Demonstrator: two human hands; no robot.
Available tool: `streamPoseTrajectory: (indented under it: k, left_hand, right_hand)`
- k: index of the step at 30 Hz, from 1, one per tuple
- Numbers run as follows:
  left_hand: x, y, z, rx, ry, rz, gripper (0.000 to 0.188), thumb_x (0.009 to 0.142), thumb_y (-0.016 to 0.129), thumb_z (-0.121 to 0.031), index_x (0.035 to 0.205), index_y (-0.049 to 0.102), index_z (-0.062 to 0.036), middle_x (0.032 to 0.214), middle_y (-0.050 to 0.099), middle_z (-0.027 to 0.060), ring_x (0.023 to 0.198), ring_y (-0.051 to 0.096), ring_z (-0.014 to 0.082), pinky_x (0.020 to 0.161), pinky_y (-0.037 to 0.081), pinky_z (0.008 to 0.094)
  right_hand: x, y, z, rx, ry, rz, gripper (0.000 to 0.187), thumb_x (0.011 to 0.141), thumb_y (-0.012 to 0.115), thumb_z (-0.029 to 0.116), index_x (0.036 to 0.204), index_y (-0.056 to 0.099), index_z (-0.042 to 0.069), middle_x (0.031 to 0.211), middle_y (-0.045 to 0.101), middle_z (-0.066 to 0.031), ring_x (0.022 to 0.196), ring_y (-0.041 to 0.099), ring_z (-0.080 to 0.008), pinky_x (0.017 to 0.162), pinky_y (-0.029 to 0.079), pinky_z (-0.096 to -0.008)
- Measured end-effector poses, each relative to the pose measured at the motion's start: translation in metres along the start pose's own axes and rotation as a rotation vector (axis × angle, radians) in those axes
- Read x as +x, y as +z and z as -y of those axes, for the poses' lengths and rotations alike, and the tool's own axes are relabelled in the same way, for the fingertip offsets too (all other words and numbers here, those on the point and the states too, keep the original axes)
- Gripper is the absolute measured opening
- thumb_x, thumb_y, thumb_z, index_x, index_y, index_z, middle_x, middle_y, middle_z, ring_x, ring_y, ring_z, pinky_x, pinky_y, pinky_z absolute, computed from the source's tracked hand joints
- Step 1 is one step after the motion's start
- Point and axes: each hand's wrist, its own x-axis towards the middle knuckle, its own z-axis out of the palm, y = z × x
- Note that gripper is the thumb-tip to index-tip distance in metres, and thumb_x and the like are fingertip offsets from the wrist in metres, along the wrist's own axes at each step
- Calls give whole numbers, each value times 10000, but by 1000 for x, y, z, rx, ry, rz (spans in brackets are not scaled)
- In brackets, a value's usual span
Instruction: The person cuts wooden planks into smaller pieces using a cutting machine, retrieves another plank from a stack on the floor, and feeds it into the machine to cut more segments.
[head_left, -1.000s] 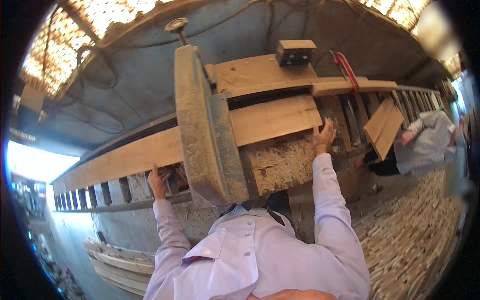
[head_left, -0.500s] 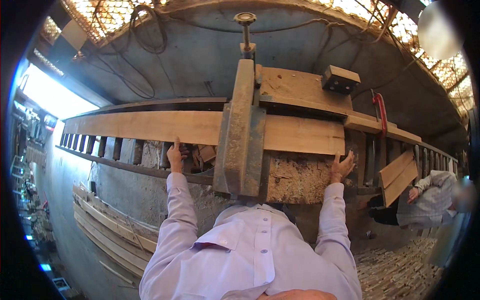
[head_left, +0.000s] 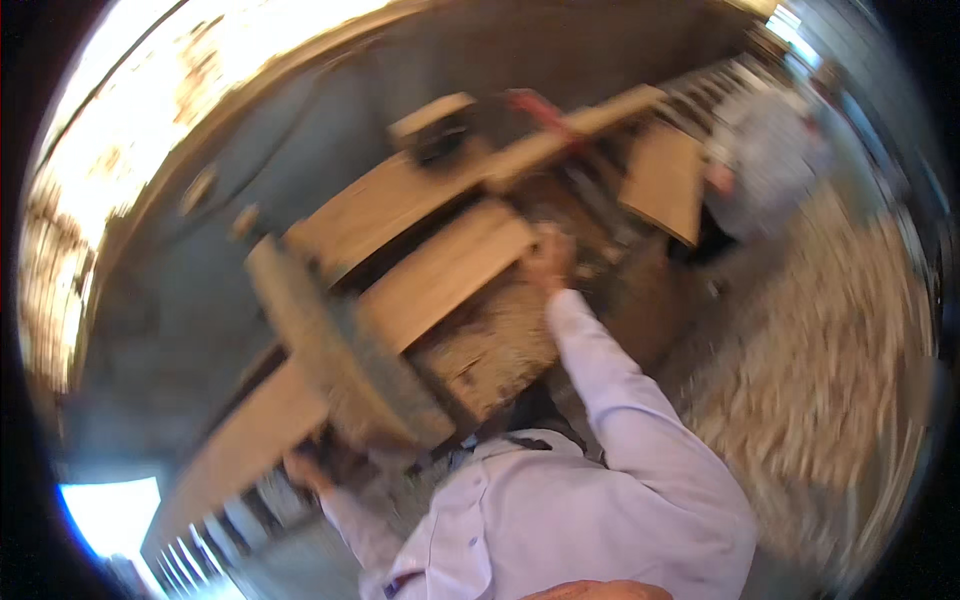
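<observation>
I find a long machine bench (head_left: 548,200) before me, with left rollers (head_left: 245,522) at its left end and right rollers (head_left: 690,112), blurred, toward its right. One long plank (head_left: 450,272) lies lengthwise on it, beneath the upright machine head (head_left: 335,340), and stops short of the bench's right end. Sawdust (head_left: 490,350) covers part of the near edge. Along the far edge I record a wide board (head_left: 385,215) and, rightward, a wooden strip (head_left: 620,106) with a red clamp (head_left: 545,112).
</observation>
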Motion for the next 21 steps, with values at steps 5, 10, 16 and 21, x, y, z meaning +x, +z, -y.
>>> streamPoseTrajectory:
  k: [5,10,16,21]
  left_hand:
    - [43,137,-2,274,144,345,303,998,488,-205,1101,685,2,1013,731,149,869,683,287,771,559,386]
    - [75,186,-30,186,321,431,309,1001,490,-214,1102,683,6,1006,729,148,865,681,280,767,559,384]
    - [103,237,-95,116,451,479,316,1006,493,-225,1102,680,10,997,727,146,859,679,271,761,559,381]
    - [99,241,-93,162,447,513,322,1010,495,-234,1103,679,14,990,725,145,854,677,264,757,559,379]
  right_hand:
    - [0,8,40,160,174,123,549,818,660,426,1244,613,84,1334,600,-151,1306,502,-332,1158,298,-501]
    - [0,-25,12,190,241,421,684,889,571,531,1386,528,64,1574,350,-158,1499,232,-296,1251,94,-466]
    - [-22,-26,0,507,500,289,591,890,620,456,1270,577,6,1335,561,-227,1280,500,-403,1130,335,-505]
    - [-69,-13,131,510,906,208,444,845,669,390,1047,644,-4,1014,685,-205,921,668,-414,793,522,-499]
